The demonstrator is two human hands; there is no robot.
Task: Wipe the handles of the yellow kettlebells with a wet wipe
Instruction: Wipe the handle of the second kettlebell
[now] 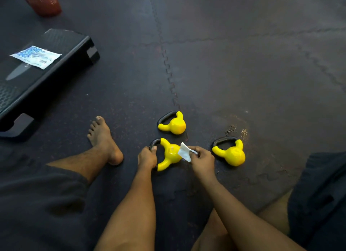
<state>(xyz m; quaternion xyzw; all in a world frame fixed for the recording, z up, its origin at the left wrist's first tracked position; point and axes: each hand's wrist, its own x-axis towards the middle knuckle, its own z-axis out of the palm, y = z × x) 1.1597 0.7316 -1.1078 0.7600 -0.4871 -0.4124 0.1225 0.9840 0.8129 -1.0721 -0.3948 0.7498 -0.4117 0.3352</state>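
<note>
On rubber matting (pixel 243 72), left hand (pixel 148 156) clasps dark handle (pixel 154 142) of glossy yellow kettlebell (pixel 171 154), likely heavy, rigid; right hand (pixel 203 158) pinches limp white wet wipe (pixel 184 151).

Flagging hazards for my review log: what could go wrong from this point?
1. The left hand grips the dark handle of the nearest kettlebell, so the covered stretch may go unwiped.
2. The right hand pinches the wet wipe beside the yellow body, not the handle; it might clean the wrong part.
3. The bare foot lies close; a slipped kettlebell could roll onto it.
</note>
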